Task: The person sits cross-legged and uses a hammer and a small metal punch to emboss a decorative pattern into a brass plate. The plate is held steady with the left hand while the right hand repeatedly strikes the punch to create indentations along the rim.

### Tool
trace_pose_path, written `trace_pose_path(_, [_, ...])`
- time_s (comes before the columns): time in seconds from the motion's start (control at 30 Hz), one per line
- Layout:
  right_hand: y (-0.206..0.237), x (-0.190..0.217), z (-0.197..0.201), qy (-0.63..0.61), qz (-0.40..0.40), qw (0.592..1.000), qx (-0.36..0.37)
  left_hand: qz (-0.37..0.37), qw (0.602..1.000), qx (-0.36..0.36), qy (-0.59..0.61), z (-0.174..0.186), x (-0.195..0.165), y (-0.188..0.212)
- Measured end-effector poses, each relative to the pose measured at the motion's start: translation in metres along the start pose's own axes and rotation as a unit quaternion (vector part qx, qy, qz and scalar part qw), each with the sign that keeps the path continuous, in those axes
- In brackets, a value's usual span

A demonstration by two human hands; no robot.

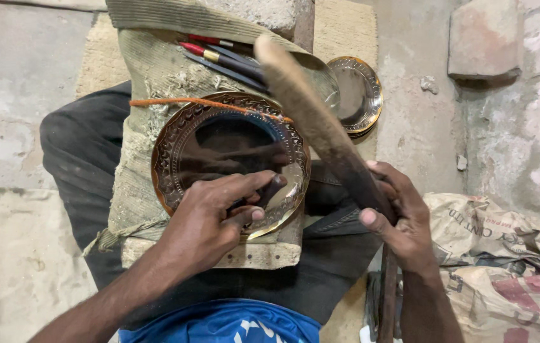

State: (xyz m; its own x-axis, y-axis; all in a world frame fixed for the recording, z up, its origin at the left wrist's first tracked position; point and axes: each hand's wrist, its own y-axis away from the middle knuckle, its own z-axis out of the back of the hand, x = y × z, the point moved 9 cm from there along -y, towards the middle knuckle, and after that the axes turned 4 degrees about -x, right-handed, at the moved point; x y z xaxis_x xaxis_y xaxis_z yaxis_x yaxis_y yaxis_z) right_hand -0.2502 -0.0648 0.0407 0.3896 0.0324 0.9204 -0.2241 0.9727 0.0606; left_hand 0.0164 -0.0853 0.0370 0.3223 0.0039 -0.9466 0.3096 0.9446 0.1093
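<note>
Brass-coloured round plate (232,162), one, with embossed rim, on a sacking-covered block (149,121) at scene centre.

Left hand (209,222) closed on a small dark punch tool (270,190), its tip on the plate's near-right rim. Right hand (400,219) gripping one long wooden mallet stick (311,111), raised slanting over the plate's right edge. One orange cord (181,101) crosses the plate's far rim. About four slim tools (222,57), some red-handled, lie far of it. One stack of similar plates (359,92) far right. One printed sack (505,260), tan with red patches, near right. Bare concrete floor (16,70) open at left.
</note>
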Motion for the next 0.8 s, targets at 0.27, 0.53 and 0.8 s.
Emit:
trace_pose_path(0.27, [-0.006,0.008,-0.021,0.037,-0.036,0.997,0.053,-0.032,0.999,0.021,-0.019,0.001,-0.004,0.001])
trace_pose_path(0.53, [-0.048,0.03,-0.044,-0.014,0.046,0.993,-0.109,-0.013,0.994,-0.11,-0.01,0.036,-0.007,0.026])
trace_pose_path(0.8, [-0.035,0.029,-0.061,0.007,-0.025,0.988,-0.153,-0.076,0.981,-0.161,-0.078,0.058,-0.007,0.02])
